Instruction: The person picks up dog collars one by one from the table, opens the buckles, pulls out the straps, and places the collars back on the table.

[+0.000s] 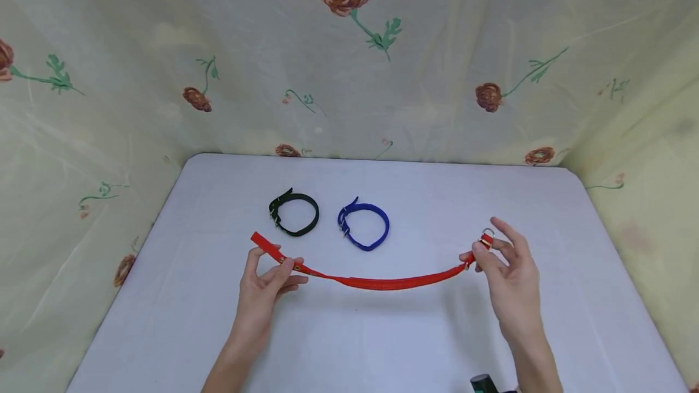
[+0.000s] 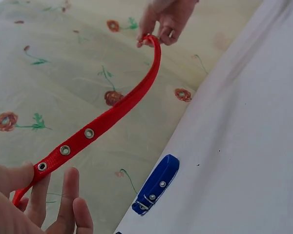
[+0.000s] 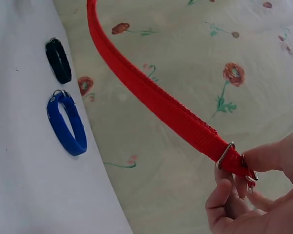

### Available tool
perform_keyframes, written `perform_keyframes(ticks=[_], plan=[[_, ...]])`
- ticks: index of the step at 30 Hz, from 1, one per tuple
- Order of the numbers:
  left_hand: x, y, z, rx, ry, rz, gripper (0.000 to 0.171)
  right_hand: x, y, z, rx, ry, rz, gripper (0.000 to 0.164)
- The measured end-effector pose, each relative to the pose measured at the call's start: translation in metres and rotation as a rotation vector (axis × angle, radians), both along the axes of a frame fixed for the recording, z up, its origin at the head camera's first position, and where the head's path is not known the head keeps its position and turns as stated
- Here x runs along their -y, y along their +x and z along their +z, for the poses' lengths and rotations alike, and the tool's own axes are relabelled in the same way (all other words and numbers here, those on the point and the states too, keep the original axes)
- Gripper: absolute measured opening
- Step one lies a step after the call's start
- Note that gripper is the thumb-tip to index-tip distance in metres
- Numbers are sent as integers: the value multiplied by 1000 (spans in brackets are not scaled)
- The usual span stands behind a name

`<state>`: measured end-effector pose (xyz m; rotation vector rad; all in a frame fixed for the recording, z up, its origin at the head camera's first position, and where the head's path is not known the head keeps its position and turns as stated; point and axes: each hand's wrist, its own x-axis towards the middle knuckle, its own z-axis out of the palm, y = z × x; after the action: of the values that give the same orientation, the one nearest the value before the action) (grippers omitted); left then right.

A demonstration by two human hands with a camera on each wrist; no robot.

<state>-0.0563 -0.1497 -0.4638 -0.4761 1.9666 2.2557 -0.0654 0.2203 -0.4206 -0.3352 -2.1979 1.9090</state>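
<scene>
Hold the red collar (image 1: pixel 382 284) flat
Your left hand (image 1: pixel 266 288) pinches the holed end (image 1: pixel 266 245), frame left; your right hand (image 1: pixel 512 278) the buckle end (image 1: pixel 486 240), frame right; roll out any twist.

Red collar (image 3: pixel 158 102) cropped at the right wrist view's top — dark object (image 1: pixel 483 384) at the head view's bottom

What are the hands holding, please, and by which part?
The red collar: left hand pinches it near the eyeleted tip, right hand at the buckle end.
</scene>
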Motion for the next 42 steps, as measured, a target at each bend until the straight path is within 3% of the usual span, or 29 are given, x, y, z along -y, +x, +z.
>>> perform_keyframes(ticks=[5, 10, 16, 19, 24, 26, 34, 42], plan=[[6, -2, -2, 26, 77, 71, 45, -6, -3, -2, 39, -8, -46, 53], [11, -4, -2, 30, 155, 164, 58, -7, -6, -4, 101, 197, -138, 39], [18, -6, -2, 57, 97, 207, 41, -11, -9, -6, 165, 377, -163, 40], [22, -8, -3, 54, -18, 180, 37, -14, -12, -8, 197, 435, -167, 45], [29, -9, -4, 32, -362, 72, 40, -20, -18, -13, 294, 505, -150, 50], [31, -9, -4, 15, -453, 31, 40, -22, -20, -16, 334, 536, -102, 49], [39, -12, -9, 7, -587, -92, 24, -35, -27, -45, 429, 692, 115, 52], [45, -15, -23, 21, -713, -173, 23, -31, -25, -64, 422, 787, 223, 53]])
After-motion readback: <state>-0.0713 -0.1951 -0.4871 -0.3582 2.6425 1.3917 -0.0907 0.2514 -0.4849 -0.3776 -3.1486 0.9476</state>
